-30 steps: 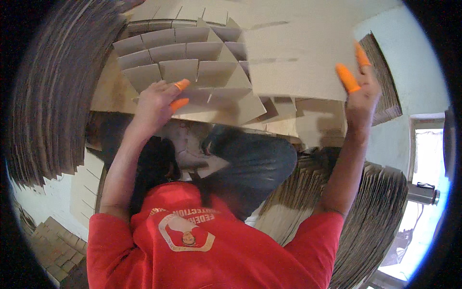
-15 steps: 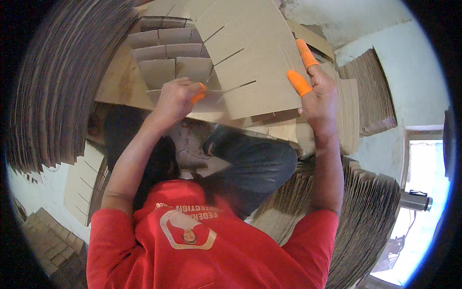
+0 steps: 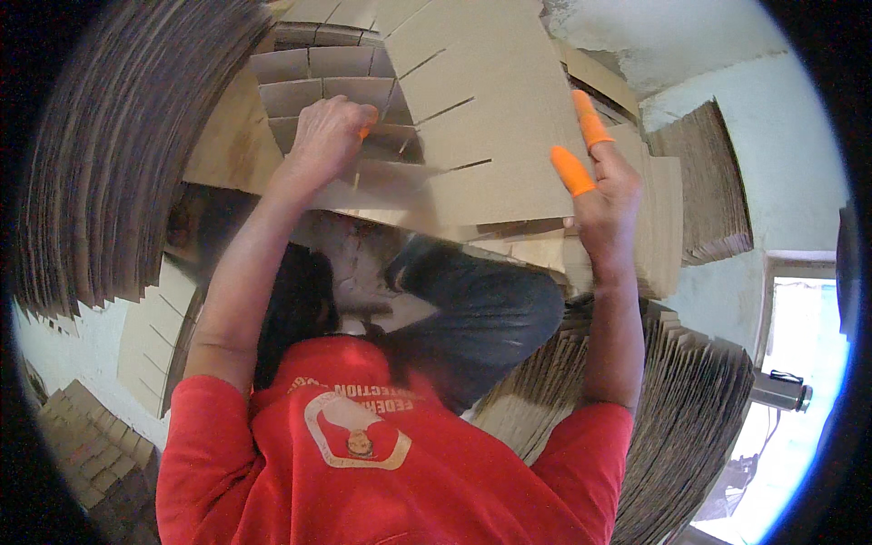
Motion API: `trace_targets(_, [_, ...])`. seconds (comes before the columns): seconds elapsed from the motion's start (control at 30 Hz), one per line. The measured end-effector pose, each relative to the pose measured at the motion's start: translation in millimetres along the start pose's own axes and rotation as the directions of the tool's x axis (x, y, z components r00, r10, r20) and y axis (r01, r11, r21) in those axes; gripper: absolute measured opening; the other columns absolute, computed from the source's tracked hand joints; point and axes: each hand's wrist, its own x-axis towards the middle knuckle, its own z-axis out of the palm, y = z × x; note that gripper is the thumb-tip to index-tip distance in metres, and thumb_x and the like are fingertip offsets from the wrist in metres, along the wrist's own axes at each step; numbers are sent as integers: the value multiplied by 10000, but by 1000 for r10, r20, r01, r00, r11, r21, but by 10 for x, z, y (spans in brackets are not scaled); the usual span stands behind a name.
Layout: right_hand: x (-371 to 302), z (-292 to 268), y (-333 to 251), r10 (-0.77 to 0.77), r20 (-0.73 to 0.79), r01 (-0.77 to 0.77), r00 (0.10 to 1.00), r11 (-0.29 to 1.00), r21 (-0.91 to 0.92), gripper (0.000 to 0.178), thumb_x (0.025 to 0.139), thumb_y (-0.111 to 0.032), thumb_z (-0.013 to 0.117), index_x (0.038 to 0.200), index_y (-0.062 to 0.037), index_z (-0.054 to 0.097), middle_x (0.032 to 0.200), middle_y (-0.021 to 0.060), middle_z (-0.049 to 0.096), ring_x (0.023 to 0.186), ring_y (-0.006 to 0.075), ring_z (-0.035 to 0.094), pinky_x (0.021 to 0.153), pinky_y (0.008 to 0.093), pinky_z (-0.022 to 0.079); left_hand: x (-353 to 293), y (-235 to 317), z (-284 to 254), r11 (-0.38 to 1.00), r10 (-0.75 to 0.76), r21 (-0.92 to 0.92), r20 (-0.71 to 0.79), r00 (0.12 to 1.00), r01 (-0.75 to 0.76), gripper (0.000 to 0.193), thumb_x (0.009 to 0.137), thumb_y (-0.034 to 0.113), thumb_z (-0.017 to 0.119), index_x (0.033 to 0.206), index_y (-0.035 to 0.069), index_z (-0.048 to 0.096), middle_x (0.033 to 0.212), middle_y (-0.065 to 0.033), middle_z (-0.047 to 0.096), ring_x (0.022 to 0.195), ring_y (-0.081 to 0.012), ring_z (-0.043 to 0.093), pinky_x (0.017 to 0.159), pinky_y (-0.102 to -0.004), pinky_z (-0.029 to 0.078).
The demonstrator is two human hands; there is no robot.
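My left hand (image 3: 331, 132) is closed at the upper edge of a brown cardboard strip (image 3: 392, 138), an orange finger cot on one fingertip; the exact grip is partly hidden. Several such strips stand in rows around it, crossed with slotted pieces like a divider grid (image 3: 350, 65). Another strip (image 3: 391, 186) stands upright nearer me, below the hand. A large slotted cardboard sheet (image 3: 509, 127) leans to the right of the grid. My right hand (image 3: 607, 191) grips its right edge, with orange cots on thumb and forefinger, thumb on the upper face.
A tall stack of cardboard (image 3: 118, 145) rises at the left. More stacks stand at the right (image 3: 699, 182) and lower right (image 3: 672, 409). The work rests on a wooden board (image 3: 232, 136). Slotted sheets (image 3: 159, 336) lean at the lower left, and my bent leg (image 3: 481, 309) is beneath.
My left hand has moved up and away from me along the grid, and the strip nearest me now stands visible below it. The right hand and sheet have shifted slightly right.
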Motion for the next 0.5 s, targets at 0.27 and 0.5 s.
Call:
trace_targets(0.27, [98, 198, 69, -77, 98, 82, 992, 996, -47, 566, 869, -88, 655, 1403, -90, 464, 1159, 104, 652, 861, 160, 616, 727, 300, 502, 44, -3, 12, 1000, -4, -6, 15, 1000, 4, 59, 735, 101, 627, 790, 105, 647, 738, -153, 603, 779, -371, 617, 642, -475, 484])
trace_targets(0.5, [188, 494, 179, -142, 327, 157, 934, 987, -19, 564, 872, -104, 653, 1401, -123, 458, 981, 132, 653, 637, 193, 586, 647, 374, 503, 97, -27, 19, 996, -4, -90, 1, 1000, 4, 31, 698, 53, 586, 695, 71, 611, 713, -158, 621, 751, -379, 623, 618, -490, 470])
